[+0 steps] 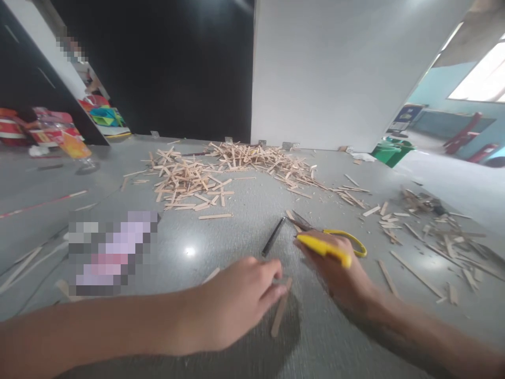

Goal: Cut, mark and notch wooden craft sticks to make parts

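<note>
My right hand point(335, 268) is closed on a pair of scissors point(323, 250) with yellow handles. The blades point up and left, and a flat wooden stick point(291, 217) shows beside them; whether it lies between the blades I cannot tell. My left hand point(244, 300) is at the lower middle, fingers curled, with a small gap between thumb and forefinger. Just by its thumb tip, another flat wooden stick point(279, 316) lies aslant on the grey surface. A dark, pen-like rod point(273, 237) rests between the left fingers and the scissors.
Heaps of wooden sticks point(185, 179) lie towards the back panels. Cut pieces and longer sticks point(418, 273) are scattered at the right. A pixelated pinkish-purple item point(118, 252) lies at the left, with a plastic bottle point(74, 145) behind it. A green bin point(390, 151) stands beyond the right edge.
</note>
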Action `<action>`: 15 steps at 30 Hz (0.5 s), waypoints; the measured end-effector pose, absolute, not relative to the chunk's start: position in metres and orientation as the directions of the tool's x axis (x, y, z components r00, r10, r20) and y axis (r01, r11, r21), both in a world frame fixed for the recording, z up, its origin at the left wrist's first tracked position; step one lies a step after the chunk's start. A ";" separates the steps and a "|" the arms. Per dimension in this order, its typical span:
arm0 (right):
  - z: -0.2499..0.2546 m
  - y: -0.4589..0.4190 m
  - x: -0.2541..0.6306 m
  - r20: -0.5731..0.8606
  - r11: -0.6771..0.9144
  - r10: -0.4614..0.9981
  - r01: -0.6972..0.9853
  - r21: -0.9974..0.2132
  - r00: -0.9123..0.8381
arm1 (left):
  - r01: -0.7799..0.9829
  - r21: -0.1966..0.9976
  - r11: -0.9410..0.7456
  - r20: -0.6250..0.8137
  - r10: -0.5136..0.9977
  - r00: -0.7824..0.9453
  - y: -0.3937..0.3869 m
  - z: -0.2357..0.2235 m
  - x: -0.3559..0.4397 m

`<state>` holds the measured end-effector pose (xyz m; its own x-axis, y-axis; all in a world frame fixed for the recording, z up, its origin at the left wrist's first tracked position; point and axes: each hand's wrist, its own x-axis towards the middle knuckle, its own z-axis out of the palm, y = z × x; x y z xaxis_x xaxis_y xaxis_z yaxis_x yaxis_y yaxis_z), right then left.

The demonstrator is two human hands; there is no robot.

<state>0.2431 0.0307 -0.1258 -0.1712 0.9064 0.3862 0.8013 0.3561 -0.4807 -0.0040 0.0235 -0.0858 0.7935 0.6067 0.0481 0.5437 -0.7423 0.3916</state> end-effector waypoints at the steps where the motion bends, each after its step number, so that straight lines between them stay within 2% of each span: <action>1: -0.120 0.035 0.246 0.382 0.288 0.918 0.837 -0.465 -0.104 | 0.540 0.391 -0.745 0.047 0.602 0.797 0.029 -0.082 -0.005; 3: -0.109 0.042 0.251 0.361 0.172 0.932 0.891 -0.421 -0.010 | 0.520 0.392 -0.758 0.050 0.582 0.811 0.039 -0.077 -0.007; 5: -0.099 0.049 0.258 0.310 0.113 0.951 0.921 -0.373 0.009 | 0.460 0.385 -0.800 0.052 0.517 0.854 0.047 -0.077 -0.007; 7: -0.092 0.055 0.269 0.233 0.085 0.972 0.942 -0.325 -0.008 | 0.347 0.305 -0.887 0.069 0.384 0.921 0.049 -0.081 -0.006; 10: -0.090 0.067 0.291 0.120 0.050 0.993 0.967 -0.251 -0.020 | 0.207 0.094 -0.974 0.081 0.215 0.973 0.045 -0.087 -0.002; 12: -0.092 0.077 0.309 0.064 0.038 0.998 0.978 -0.204 -0.025 | 0.201 0.015 -0.979 0.070 0.202 0.977 0.042 -0.089 0.000; 15: -0.095 0.090 0.334 0.004 0.030 1.000 0.992 -0.126 -0.029 | 0.207 -0.016 -0.978 0.048 0.206 0.977 0.041 -0.088 0.002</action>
<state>0.3336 0.0903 -0.0952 -0.0294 0.9996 0.0045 0.9916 0.0298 -0.1255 0.0017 0.0407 -0.0878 0.9772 0.2065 0.0485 0.2075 -0.9781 -0.0161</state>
